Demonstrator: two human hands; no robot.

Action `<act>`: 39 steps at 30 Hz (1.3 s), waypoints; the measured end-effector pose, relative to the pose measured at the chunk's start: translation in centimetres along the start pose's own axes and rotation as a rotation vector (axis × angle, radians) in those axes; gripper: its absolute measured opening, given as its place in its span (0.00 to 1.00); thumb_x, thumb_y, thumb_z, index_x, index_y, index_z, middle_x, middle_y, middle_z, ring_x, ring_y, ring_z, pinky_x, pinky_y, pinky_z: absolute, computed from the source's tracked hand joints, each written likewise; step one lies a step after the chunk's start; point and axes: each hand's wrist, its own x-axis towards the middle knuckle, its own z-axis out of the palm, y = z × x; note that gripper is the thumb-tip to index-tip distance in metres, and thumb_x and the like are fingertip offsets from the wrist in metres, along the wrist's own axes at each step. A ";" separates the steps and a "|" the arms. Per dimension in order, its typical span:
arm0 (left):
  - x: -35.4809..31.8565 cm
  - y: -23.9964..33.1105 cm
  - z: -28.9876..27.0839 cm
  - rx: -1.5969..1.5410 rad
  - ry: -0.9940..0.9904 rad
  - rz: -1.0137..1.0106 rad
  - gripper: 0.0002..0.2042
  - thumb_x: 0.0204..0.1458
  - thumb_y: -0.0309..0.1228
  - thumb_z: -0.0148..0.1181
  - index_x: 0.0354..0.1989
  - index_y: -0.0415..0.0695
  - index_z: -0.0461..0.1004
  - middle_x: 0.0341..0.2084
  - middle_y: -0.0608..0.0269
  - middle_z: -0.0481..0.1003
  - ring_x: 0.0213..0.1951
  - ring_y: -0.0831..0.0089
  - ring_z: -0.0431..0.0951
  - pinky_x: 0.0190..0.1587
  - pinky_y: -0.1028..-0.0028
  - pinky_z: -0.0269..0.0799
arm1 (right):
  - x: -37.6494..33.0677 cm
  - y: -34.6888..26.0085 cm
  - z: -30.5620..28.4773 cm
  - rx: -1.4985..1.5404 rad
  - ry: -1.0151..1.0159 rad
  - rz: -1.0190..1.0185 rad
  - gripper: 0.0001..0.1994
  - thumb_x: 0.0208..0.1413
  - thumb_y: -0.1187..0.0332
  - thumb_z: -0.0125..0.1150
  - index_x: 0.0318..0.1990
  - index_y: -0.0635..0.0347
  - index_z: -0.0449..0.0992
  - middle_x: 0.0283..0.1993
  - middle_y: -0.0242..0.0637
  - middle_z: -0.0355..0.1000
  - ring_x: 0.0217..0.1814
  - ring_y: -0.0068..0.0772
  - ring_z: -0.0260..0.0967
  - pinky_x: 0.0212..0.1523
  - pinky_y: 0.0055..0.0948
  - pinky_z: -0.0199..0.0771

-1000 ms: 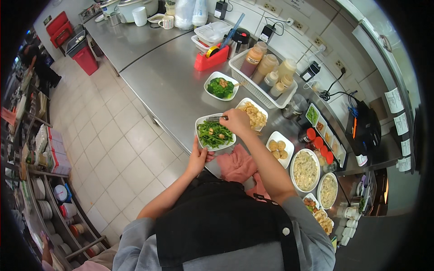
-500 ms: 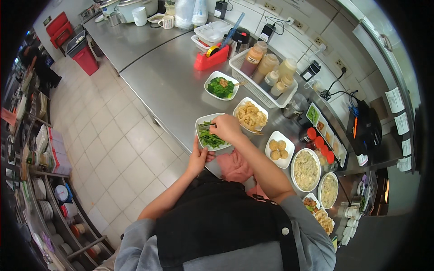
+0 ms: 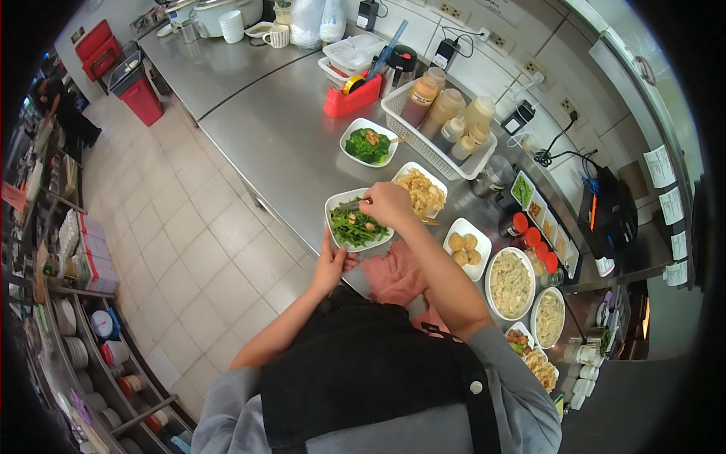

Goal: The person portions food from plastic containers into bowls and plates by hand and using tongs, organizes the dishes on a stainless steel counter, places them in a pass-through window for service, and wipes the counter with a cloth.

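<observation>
Greens in white bowl, utensil in right hand

My steel counter carries a bowl of greens, a pink cloth just beside it. Beyond, I see a bowl of broccoli, a white basket, a red holder and, to my right, a plate of balls.

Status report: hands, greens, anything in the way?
Right hand holding metal utensil at greens. Left hand touching white bowl. Pink cloth nearby, not covering bowl.
</observation>
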 end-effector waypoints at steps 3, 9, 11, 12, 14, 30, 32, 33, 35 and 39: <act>0.2 0.0 0.1 -0.012 0.016 0.003 0.34 0.64 0.28 0.42 0.71 0.52 0.26 0.33 0.53 0.77 0.28 0.72 0.79 0.33 0.74 0.77 | 0.2 1.1 -0.5 0.037 0.052 0.032 0.14 0.44 0.56 0.59 0.32 0.52 0.83 0.27 0.41 0.77 0.31 0.44 0.75 0.33 0.41 0.74; 0.8 -0.2 -0.3 -0.014 -0.002 0.008 0.34 0.65 0.28 0.41 0.71 0.52 0.26 0.31 0.53 0.78 0.28 0.72 0.79 0.33 0.74 0.77 | -1.8 2.8 -3.2 0.033 0.086 -0.059 0.11 0.42 0.58 0.61 0.28 0.53 0.83 0.23 0.43 0.75 0.28 0.46 0.75 0.29 0.42 0.73; 1.1 -0.1 -0.7 0.011 -0.005 -0.001 0.32 0.65 0.28 0.40 0.71 0.52 0.29 0.32 0.53 0.78 0.28 0.72 0.79 0.34 0.74 0.77 | -2.8 3.1 -6.1 -0.031 0.082 -0.145 0.10 0.41 0.61 0.61 0.27 0.54 0.82 0.23 0.44 0.74 0.28 0.46 0.75 0.28 0.42 0.73; 1.3 0.3 -0.8 0.042 -0.015 -0.007 0.31 0.65 0.28 0.40 0.71 0.51 0.31 0.32 0.53 0.78 0.29 0.72 0.79 0.34 0.74 0.77 | -3.2 3.1 -7.0 -0.032 0.083 -0.144 0.10 0.41 0.61 0.61 0.27 0.54 0.82 0.23 0.44 0.74 0.28 0.46 0.75 0.28 0.42 0.73; 1.5 0.8 -0.9 0.069 -0.009 -0.017 0.30 0.65 0.28 0.40 0.71 0.51 0.32 0.32 0.54 0.78 0.29 0.72 0.79 0.34 0.74 0.77 | -4.5 3.1 -7.8 -0.197 -0.004 -0.222 0.09 0.39 0.63 0.61 0.23 0.59 0.80 0.21 0.46 0.73 0.27 0.48 0.74 0.28 0.43 0.72; 0.8 1.6 -0.5 0.096 0.019 -0.012 0.29 0.65 0.28 0.38 0.71 0.49 0.34 0.31 0.57 0.77 0.29 0.74 0.77 0.35 0.75 0.76 | -4.5 2.2 -6.1 -0.237 -0.058 -0.262 0.09 0.35 0.66 0.63 0.21 0.62 0.79 0.20 0.48 0.73 0.26 0.50 0.74 0.28 0.43 0.73; 0.7 1.6 -0.5 0.098 0.019 -0.012 0.29 0.65 0.28 0.38 0.71 0.49 0.34 0.31 0.57 0.77 0.29 0.74 0.77 0.35 0.75 0.76 | -4.3 2.6 -5.9 -0.313 -0.071 -0.251 0.08 0.34 0.66 0.63 0.21 0.62 0.79 0.21 0.48 0.73 0.26 0.49 0.75 0.28 0.43 0.74; 0.8 1.6 -0.3 0.101 0.012 -0.013 0.29 0.66 0.28 0.38 0.71 0.49 0.33 0.31 0.57 0.77 0.29 0.74 0.77 0.35 0.74 0.76 | -4.4 3.0 -5.1 -0.317 -0.070 -0.243 0.08 0.34 0.66 0.63 0.21 0.62 0.79 0.21 0.48 0.73 0.26 0.49 0.75 0.28 0.43 0.74; 0.8 1.6 -0.1 0.092 0.012 -0.016 0.29 0.66 0.28 0.38 0.71 0.49 0.33 0.31 0.57 0.77 0.29 0.74 0.77 0.35 0.74 0.76 | -4.3 3.3 -3.1 -0.330 -0.078 -0.290 0.08 0.34 0.67 0.61 0.21 0.62 0.79 0.22 0.48 0.74 0.26 0.48 0.75 0.28 0.43 0.73; 0.7 1.4 -0.2 0.076 0.012 -0.017 0.29 0.66 0.28 0.38 0.71 0.49 0.32 0.31 0.56 0.77 0.29 0.73 0.78 0.35 0.74 0.76 | -4.5 2.8 -3.0 -0.253 -0.100 -0.295 0.10 0.35 0.63 0.62 0.20 0.62 0.78 0.20 0.48 0.72 0.26 0.51 0.73 0.29 0.44 0.72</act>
